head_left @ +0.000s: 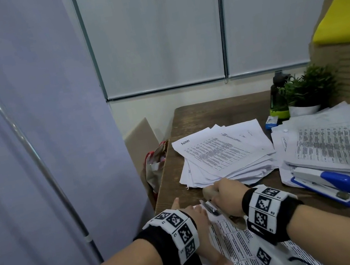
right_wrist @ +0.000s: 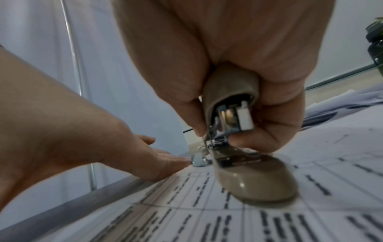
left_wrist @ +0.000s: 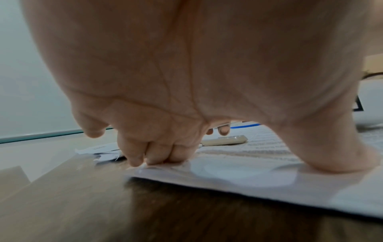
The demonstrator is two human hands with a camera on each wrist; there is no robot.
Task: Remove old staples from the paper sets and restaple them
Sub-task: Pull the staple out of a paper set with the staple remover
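A printed paper set (head_left: 237, 250) lies at the near edge of the brown table (head_left: 208, 112). My left hand (head_left: 200, 228) presses it flat, fingertips (left_wrist: 153, 157) on the top left corner and the thumb further down the sheet. My right hand (head_left: 229, 195) grips a beige stapler (head_left: 210, 193) by its top arm. The stapler's base (right_wrist: 254, 180) rests on the paper (right_wrist: 207, 221), and its metal nose sits at that corner, right beside my left hand (right_wrist: 124, 147). The staple itself is hidden.
A loose pile of printed sheets (head_left: 222, 154) lies just beyond my hands. To the right, a blue and white stapler (head_left: 326, 185) rests on another paper stack (head_left: 326, 147). A potted plant (head_left: 307, 90), dark bottle (head_left: 277, 95) and cardboard box (head_left: 343, 56) fill the back right.
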